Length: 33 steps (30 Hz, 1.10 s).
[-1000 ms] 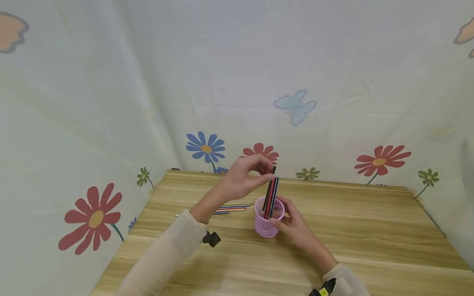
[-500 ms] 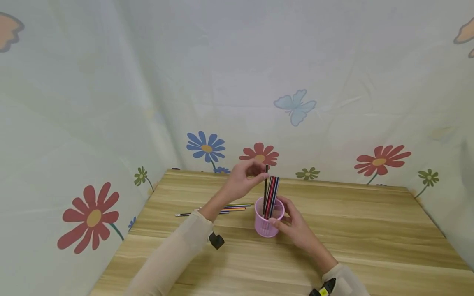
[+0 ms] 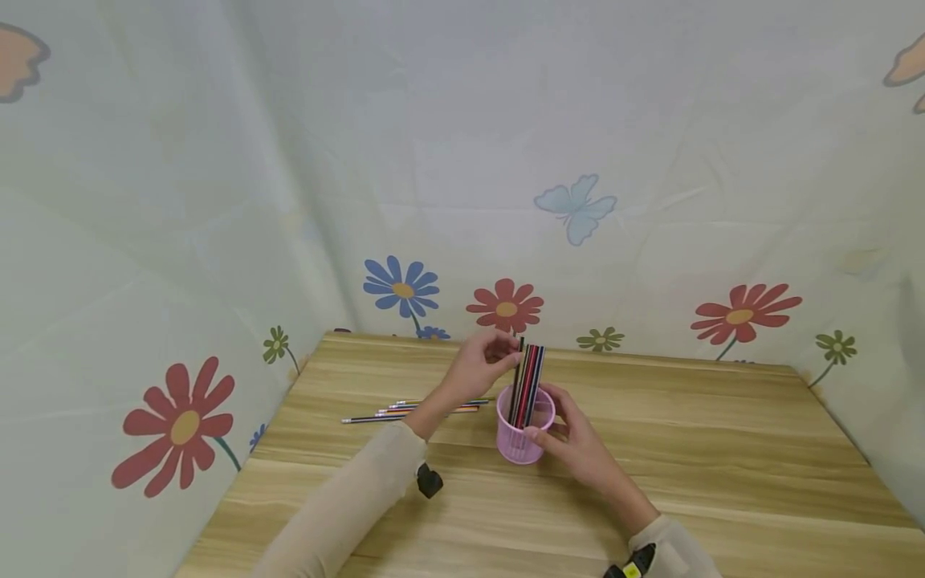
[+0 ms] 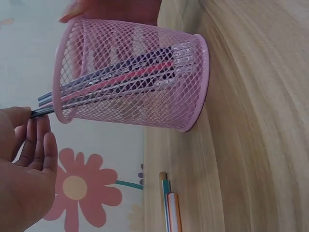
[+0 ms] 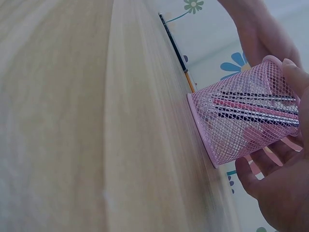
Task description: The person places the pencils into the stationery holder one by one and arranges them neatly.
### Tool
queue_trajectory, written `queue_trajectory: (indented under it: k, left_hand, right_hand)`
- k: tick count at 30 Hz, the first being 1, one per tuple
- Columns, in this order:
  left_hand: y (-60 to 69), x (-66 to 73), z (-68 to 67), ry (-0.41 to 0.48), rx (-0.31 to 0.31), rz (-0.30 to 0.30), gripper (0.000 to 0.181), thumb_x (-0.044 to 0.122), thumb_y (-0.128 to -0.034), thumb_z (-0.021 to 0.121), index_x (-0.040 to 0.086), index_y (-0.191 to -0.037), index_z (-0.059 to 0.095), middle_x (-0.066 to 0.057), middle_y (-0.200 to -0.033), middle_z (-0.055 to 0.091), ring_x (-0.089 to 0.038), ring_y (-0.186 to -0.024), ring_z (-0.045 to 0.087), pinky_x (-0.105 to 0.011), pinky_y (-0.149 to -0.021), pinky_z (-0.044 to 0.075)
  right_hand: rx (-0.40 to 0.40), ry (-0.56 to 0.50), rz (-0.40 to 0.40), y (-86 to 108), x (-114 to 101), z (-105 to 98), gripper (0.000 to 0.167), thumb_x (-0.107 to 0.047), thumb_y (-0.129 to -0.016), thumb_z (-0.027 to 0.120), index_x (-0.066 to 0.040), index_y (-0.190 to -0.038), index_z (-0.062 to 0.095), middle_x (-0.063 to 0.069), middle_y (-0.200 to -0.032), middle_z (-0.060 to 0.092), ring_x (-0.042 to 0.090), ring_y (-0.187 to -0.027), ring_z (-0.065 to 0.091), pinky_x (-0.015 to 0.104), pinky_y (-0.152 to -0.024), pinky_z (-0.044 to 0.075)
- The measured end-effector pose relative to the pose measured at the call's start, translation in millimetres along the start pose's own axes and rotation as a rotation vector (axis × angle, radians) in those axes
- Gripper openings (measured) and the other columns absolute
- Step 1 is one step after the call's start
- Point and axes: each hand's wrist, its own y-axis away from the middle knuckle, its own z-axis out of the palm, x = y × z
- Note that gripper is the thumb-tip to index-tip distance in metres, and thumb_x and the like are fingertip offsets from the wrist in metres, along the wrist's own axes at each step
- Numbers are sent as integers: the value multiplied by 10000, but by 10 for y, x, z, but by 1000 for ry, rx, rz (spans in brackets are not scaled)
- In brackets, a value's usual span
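Note:
A pink mesh pencil cup [image 3: 511, 449] stands on the wooden table with several dark and red pencils [image 3: 533, 377] leaning inside. My right hand [image 3: 581, 453] holds the cup from the right, thumb at the near rim and fingers round the far side. Above the opening, my left hand [image 3: 473, 368] pinches the top of a black pencil [image 3: 515, 389] between thumb and fingertips. That pencil's lower part is inside the cup, left of the others. Through the mesh in the left wrist view, white eraser ends [image 4: 182, 53] show near the cup's bottom.
Several loose pencils [image 3: 361, 420] lie on the table [image 3: 723, 449] left of the cup, partly behind the left forearm. A pale cloth [image 3: 650, 120] printed with flowers and a butterfly hangs along the back and sides.
The left hand has shifted slightly left and then down with the black pencil, which now sits lower in the cup and apart from the bundle. The right hand and cup have stayed put.

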Motion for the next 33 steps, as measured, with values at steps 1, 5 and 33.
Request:
queue_trajectory:
  k: [1, 5, 33]
  left_hand:
    - [4, -4, 13, -4, 4, -7, 201, 206, -1020, 745, 96, -1180, 696, -17, -1074, 725, -165, -957, 704, -313, -876, 595]
    - [-10, -13, 35, -8, 12, -33, 214, 227, -1022, 744, 102, -1190, 698, -12, -1082, 723, -141, -955, 698, -304, -878, 594]
    - [-83, -9, 125, -37, -37, -94, 186, 193, -1020, 744, 87, -1167, 704, -18, -1046, 726, -137, -919, 699, -289, -864, 594]
  right_hand:
    - [-1, -2, -3, 1, -4, -3, 698, -121, -992, 759, -120, -1591, 400, 187, -1522, 532, 407, -1389, 506, 652, -1086, 462]
    - [-1, 0, -8, 2, -7, -13, 696, -118, -993, 756, -116, -1591, 399, 187, -1518, 533, 411, -1385, 508, 643, -1083, 469]
    - [2, 9, 24, 5, -23, 0, 706, -140, -997, 752, -123, -1599, 384, 177, -1539, 514, 389, -1403, 494, 611, -1096, 469]
